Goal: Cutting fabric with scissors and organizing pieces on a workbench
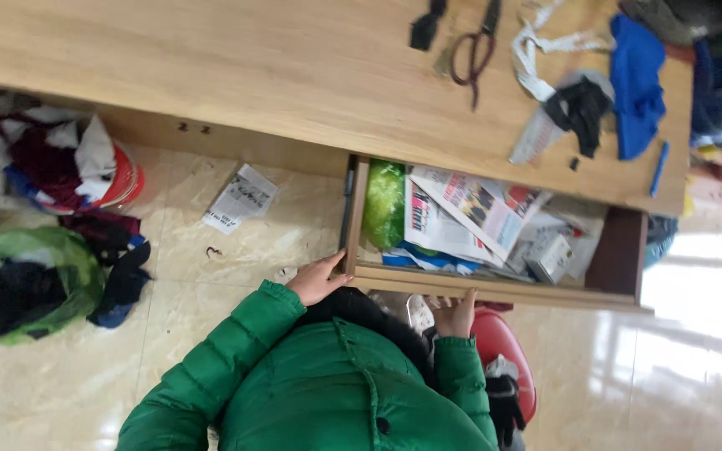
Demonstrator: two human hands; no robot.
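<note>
The open wooden drawer (495, 288) juts out from under the table (211, 67), its front board nearest the person in the green padded jacket (327, 384). The left hand (317, 280) grasps the drawer's front corner, thumb lying along the top edge and fingers curled under it. The right hand (455, 316) holds the front board from below, fingertips hooked up against its lower edge.

Just beyond the fingers, inside the drawer, lie a green plastic bag (384, 203) at the left wall, folded newspapers (470, 209) in the middle and a small white box (550, 255) further right. The contents reach close to the rim.

Outward of the left hand the tiled floor (236, 250) lies bare up to a folded paper (241, 198) and piles of cloth (43, 217). Under the right hand sits a red stool (507, 351). On the tabletop past the drawer rest scissors (474, 46), a blue cloth (637, 83) and a black scrap (580, 108).
</note>
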